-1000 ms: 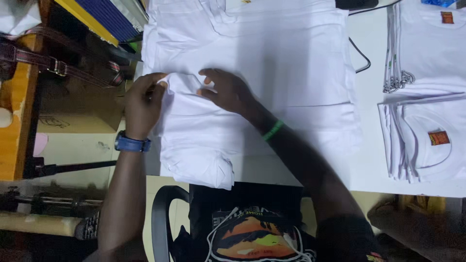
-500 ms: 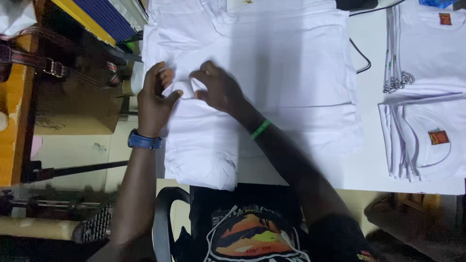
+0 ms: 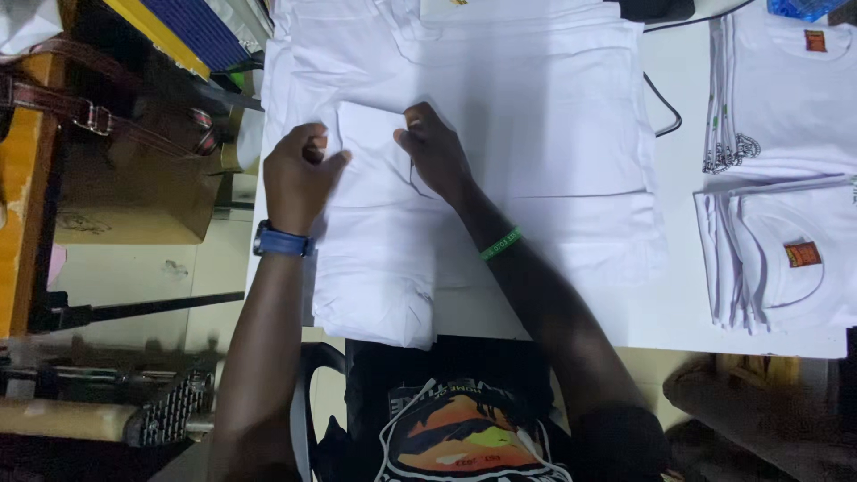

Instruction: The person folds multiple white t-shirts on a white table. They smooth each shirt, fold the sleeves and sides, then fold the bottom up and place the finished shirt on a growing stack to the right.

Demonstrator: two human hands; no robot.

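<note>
A fold is in hand on the white cotton T-shirt point(image 3: 500, 134) spread flat over the left half of the white tabletop point(image 3: 678, 303), its lower hem hanging at the near edge. The left hand point(image 3: 299, 174) has its grip curled together, pinching the left border of a small folded panel of the cloth point(image 3: 375, 152). The right hand point(image 3: 433, 147) lies on the panel's right side, fingers loosely apart and pressing down, clamped on nothing. Judging by this, the next move calls for keeping the crease straight and the panel flat while the cloth is smoothed. Stacks of folded white shirts point(image 3: 786, 178) lie toward the tabletop's right edge.
</note>
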